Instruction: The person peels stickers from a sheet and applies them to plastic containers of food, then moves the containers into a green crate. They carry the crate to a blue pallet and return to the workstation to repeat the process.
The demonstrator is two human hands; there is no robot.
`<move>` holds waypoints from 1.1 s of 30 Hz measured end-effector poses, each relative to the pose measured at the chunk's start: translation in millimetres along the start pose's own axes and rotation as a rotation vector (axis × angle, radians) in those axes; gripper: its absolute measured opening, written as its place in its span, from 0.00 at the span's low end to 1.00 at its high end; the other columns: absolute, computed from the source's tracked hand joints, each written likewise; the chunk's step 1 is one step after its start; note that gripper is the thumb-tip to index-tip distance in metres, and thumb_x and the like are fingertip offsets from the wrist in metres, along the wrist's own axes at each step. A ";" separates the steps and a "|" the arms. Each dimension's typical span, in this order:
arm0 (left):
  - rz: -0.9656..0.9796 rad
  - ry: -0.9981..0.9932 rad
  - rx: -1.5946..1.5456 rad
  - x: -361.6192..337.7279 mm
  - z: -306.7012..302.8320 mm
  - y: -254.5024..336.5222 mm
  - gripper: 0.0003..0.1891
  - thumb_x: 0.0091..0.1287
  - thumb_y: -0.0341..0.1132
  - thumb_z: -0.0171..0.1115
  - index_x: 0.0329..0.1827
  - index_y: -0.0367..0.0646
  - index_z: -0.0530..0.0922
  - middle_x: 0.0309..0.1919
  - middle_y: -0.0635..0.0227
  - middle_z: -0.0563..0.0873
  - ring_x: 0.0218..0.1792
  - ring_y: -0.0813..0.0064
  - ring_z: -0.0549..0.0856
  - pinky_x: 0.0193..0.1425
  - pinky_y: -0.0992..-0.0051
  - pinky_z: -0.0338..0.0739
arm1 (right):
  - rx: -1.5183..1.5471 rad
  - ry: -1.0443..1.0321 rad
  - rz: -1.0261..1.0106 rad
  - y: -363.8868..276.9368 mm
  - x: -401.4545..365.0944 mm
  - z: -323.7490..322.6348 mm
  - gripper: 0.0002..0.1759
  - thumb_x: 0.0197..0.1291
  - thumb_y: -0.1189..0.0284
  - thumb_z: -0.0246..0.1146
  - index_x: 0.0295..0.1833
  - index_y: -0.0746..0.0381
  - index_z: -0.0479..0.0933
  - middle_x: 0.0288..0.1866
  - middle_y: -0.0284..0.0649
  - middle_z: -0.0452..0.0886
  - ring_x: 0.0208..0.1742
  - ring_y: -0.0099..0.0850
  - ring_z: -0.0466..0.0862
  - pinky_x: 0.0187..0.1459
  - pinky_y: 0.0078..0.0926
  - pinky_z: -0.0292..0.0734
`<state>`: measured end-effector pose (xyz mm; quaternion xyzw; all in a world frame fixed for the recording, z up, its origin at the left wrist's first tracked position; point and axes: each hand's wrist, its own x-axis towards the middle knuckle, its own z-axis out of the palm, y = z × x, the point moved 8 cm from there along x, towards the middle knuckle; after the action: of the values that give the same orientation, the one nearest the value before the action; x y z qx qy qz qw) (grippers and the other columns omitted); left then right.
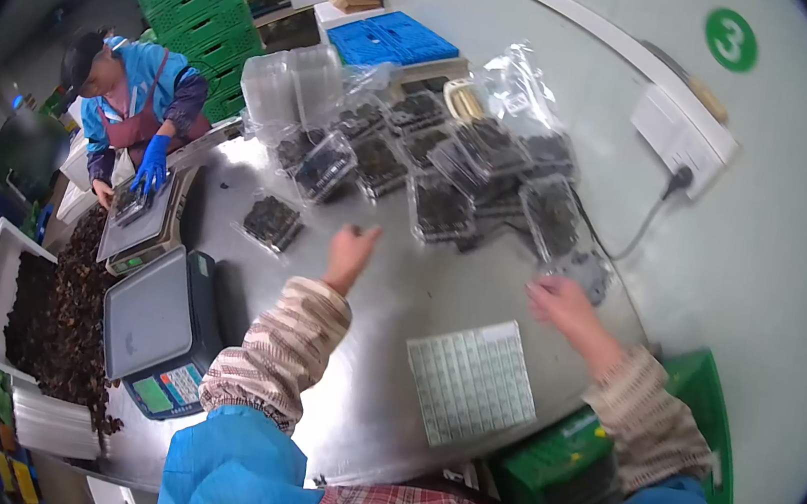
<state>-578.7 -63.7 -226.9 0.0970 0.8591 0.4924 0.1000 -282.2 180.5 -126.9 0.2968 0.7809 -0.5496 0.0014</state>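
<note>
My left hand (353, 256) is over the middle of the metal table, its fingers curled in; whether anything is in them is hidden. A clear plastic tray of dark, crinkled pieces (272, 223) lies to its left. My right hand (560, 304) has its fingers pressed together beside a crumpled clear plastic wrap (583, 272); I cannot make out what they pinch. Between and below the hands lies a sheet of labels (471, 382), printed in rows. Beyond both hands several filled clear trays (441, 208) are heaped, some stacked on others.
A digital scale (154, 317) stands left of my left arm. A co-worker (145, 99) with a blue glove handles a tray on another scale. Loose dark pieces (79, 313) are piled at far left. A green crate (706, 410) is at lower right; a plugged cord (641, 243) hangs by the wall.
</note>
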 end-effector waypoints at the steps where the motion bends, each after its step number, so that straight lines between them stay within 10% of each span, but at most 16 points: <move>1: -0.103 0.089 -0.083 35.4 -18.4 -24.7 0.29 0.56 0.51 0.63 0.45 0.29 0.77 0.31 0.57 0.82 0.34 0.62 0.81 0.42 0.72 0.77 | -0.057 0.034 0.004 -11.6 39.7 13.0 0.23 0.58 0.57 0.58 0.41 0.69 0.77 0.29 0.39 0.78 0.29 0.24 0.76 0.31 0.25 0.72; 3: -0.399 0.181 -0.511 58.3 -54.7 -26.7 0.35 0.53 0.53 0.64 0.52 0.28 0.72 0.52 0.43 0.75 0.51 0.48 0.76 0.52 0.63 0.72 | -0.128 0.063 0.002 -8.1 124.8 42.1 0.25 0.58 0.54 0.58 0.40 0.69 0.78 0.29 0.42 0.80 0.30 0.29 0.80 0.33 0.28 0.74; 6: -0.172 0.309 0.251 142.2 -94.8 -31.5 0.44 0.47 0.57 0.68 0.59 0.30 0.66 0.60 0.45 0.68 0.60 0.51 0.69 0.64 0.63 0.63 | -0.428 0.345 -0.206 -12.4 224.0 53.4 0.27 0.55 0.53 0.60 0.38 0.70 0.79 0.30 0.51 0.82 0.35 0.44 0.83 0.39 0.34 0.75; 9: 0.186 0.097 0.532 213.4 -88.5 -24.6 0.54 0.39 0.57 0.73 0.65 0.32 0.58 0.66 0.48 0.61 0.67 0.53 0.59 0.69 0.65 0.56 | -0.483 0.251 0.050 -1.5 268.1 82.5 0.31 0.49 0.49 0.64 0.36 0.73 0.79 0.34 0.56 0.81 0.41 0.52 0.81 0.42 0.38 0.74; 14: 0.104 -0.059 0.558 253.5 -89.0 -42.1 0.55 0.35 0.57 0.76 0.64 0.33 0.62 0.61 0.49 0.69 0.63 0.58 0.67 0.66 0.68 0.62 | -0.274 0.169 0.178 17.2 292.7 110.8 0.31 0.38 0.51 0.73 0.29 0.73 0.78 0.28 0.47 0.81 0.31 0.33 0.81 0.35 0.29 0.73; 16: 0.004 -0.531 0.023 246.6 -56.8 -62.0 0.43 0.37 0.54 0.76 0.54 0.34 0.75 0.47 0.51 0.80 0.52 0.61 0.78 0.58 0.69 0.70 | -0.083 0.176 0.112 30.4 284.3 111.7 0.21 0.39 0.61 0.73 0.29 0.68 0.77 0.29 0.42 0.80 0.32 0.28 0.79 0.34 0.24 0.72; 22: -0.086 -0.055 -0.412 206.1 -65.4 -86.4 0.25 0.40 0.34 0.77 0.37 0.26 0.76 0.29 0.56 0.83 0.27 0.72 0.82 0.33 0.73 0.77 | 0.861 -0.227 -0.074 -55.9 222.1 149.6 0.28 0.49 0.79 0.59 0.58 0.72 0.63 0.50 0.47 0.76 0.49 0.35 0.79 0.56 0.34 0.73; 26: -0.140 0.112 -0.715 160.1 -135.9 -70.4 0.15 0.47 0.28 0.70 0.34 0.27 0.76 0.27 0.58 0.82 0.27 0.72 0.83 0.29 0.76 0.77 | 0.949 -0.273 -0.142 -109.5 300.6 168.8 0.14 0.59 0.74 0.56 0.47 0.73 0.74 0.47 0.45 0.79 0.48 0.33 0.79 0.53 0.30 0.74; 33: -0.173 0.241 -0.512 168.0 -217.5 -145.4 0.30 0.47 0.36 0.70 0.49 0.22 0.71 0.41 0.51 0.80 0.42 0.66 0.81 0.51 0.73 0.73 | 0.271 -0.267 -0.159 -145.7 428.4 235.2 0.14 0.52 0.75 0.65 0.44 0.71 0.76 0.38 0.38 0.80 0.34 0.25 0.80 0.37 0.22 0.76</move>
<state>-808.2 -271.1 -257.9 -0.0639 0.7179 0.6906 0.0600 -779.1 144.3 -235.8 0.1564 0.7135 -0.6826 0.0215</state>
